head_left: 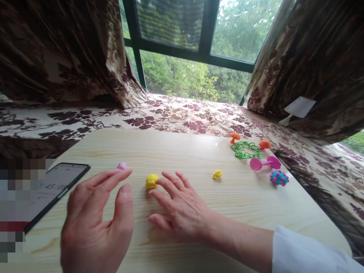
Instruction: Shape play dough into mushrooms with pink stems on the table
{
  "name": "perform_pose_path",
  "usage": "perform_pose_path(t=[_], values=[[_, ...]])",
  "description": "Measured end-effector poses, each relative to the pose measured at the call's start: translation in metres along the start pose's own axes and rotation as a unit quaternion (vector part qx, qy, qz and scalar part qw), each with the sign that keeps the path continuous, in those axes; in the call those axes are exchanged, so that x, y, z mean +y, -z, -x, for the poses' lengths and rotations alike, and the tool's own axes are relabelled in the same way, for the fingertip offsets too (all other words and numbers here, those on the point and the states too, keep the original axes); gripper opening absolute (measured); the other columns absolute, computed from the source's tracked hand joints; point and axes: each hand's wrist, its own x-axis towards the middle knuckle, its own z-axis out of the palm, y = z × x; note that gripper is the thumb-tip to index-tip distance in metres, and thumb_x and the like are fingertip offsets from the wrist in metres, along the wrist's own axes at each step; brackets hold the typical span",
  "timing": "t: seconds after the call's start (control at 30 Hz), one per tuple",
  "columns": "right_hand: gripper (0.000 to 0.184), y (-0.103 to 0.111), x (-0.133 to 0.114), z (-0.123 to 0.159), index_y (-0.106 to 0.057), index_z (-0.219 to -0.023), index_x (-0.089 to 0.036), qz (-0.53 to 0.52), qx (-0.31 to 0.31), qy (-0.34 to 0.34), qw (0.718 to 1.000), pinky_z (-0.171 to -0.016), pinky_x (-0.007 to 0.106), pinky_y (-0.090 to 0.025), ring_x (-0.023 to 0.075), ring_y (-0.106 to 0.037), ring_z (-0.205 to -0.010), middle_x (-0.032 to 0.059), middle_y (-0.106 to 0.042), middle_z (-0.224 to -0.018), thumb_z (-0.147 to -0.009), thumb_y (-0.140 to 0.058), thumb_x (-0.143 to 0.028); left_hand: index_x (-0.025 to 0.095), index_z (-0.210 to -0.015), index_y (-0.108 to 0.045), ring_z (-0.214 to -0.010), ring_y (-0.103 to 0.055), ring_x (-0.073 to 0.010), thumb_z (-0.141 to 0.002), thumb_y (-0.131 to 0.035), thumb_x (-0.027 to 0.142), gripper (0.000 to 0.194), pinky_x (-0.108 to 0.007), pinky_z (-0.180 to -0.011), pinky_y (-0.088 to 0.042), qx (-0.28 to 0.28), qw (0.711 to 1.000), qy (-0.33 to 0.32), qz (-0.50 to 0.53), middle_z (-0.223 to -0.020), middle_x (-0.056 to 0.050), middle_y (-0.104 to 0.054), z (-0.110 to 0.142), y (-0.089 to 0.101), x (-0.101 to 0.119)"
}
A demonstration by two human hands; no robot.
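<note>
My right hand lies on the pale wooden table with its fingers spread, and its index fingertip touches a yellow clay lump. My left hand hovers at the near left, fingers apart and curved, holding nothing. A small pink clay piece sits just beyond its fingertips. A smaller yellow clay bit lies to the right of my right hand.
A phone with a lit screen lies at the table's left edge. At the far right are a green chain, two orange pieces, a pink dumbbell shape and a spotted blue ball. Floral cloth and curtains surround the table.
</note>
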Motion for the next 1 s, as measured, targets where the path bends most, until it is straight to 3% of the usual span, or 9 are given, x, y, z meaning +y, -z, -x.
perform_pose_path(t=[0.07, 0.3, 0.4, 0.63, 0.83, 1.0], values=[[0.040, 0.000, 0.000, -0.001, -0.046, -0.117, -0.017, 0.001, 0.000, 0.009, 1.000, -0.108, 0.046, -0.013, 0.0241, -0.019, -0.130, 0.0105, -0.042, -0.130, -0.086, -0.043, -0.042, 0.021, -0.104, -0.059, -0.105, -0.053, -0.0207, -0.080, -0.053, 0.015, 0.026, -0.040, -0.101, -0.035, -0.004, 1.000, 0.009, 0.005, -0.106, -0.003, -0.059, 0.006, 0.000, -0.011], [0.028, 0.008, 0.000, 0.000, -0.049, -0.113, -0.019, -0.032, 0.016, 0.009, 0.999, -0.106, 0.044, -0.014, 0.0216, -0.030, -0.123, 0.0077, -0.048, -0.123, -0.086, -0.045, -0.024, 0.023, -0.106, -0.054, -0.101, -0.052, -0.0229, -0.079, -0.051, 0.018, 0.028, -0.040, -0.092, -0.040, -0.171, 0.983, -0.070, -0.003, -0.106, -0.006, -0.055, 0.041, -0.004, -0.059], [0.027, 0.017, 0.004, -0.001, -0.050, -0.112, -0.020, -0.045, 0.044, -0.007, 0.998, -0.103, 0.043, -0.019, 0.0206, -0.036, -0.116, 0.0072, -0.052, -0.115, -0.085, -0.045, -0.017, 0.023, -0.107, -0.053, -0.099, -0.052, -0.0231, -0.079, -0.051, 0.019, 0.028, -0.040, -0.089, -0.041, -0.208, 0.973, -0.099, -0.035, -0.105, -0.006, -0.055, 0.045, -0.005, -0.067], [0.031, 0.023, 0.018, 0.001, -0.053, -0.108, -0.022, -0.033, 0.075, -0.025, 0.996, -0.087, 0.038, -0.033, 0.0204, -0.044, -0.099, 0.0069, -0.056, -0.105, -0.083, -0.044, -0.006, 0.024, -0.107, -0.053, -0.097, -0.052, -0.0240, -0.079, -0.053, 0.020, 0.028, -0.044, -0.089, -0.038, -0.200, 0.964, -0.167, -0.057, -0.103, -0.007, -0.057, 0.036, -0.006, -0.045], [0.021, 0.012, 0.025, 0.006, -0.057, -0.102, -0.019, 0.019, 0.052, -0.019, 0.998, -0.074, 0.030, -0.034, 0.0171, -0.049, -0.084, 0.0067, -0.058, -0.095, -0.087, -0.044, -0.014, 0.024, -0.107, -0.054, -0.100, -0.052, -0.0234, -0.079, -0.052, 0.019, 0.029, -0.047, -0.094, -0.034, -0.263, 0.936, -0.225, -0.064, -0.106, -0.007, -0.058, 0.038, -0.001, -0.040], [0.019, 0.020, 0.016, 0.003, -0.058, -0.093, -0.019, 0.031, 0.011, -0.020, 0.999, -0.067, 0.027, -0.032, 0.0144, -0.049, -0.070, 0.0021, -0.060, -0.075, -0.090, -0.040, -0.021, 0.023, -0.111, -0.054, -0.106, -0.050, -0.0238, -0.077, -0.055, 0.020, 0.034, -0.047, -0.100, -0.030, -0.186, 0.959, -0.213, -0.036, -0.110, -0.007, -0.056, 0.012, 0.004, -0.021]])
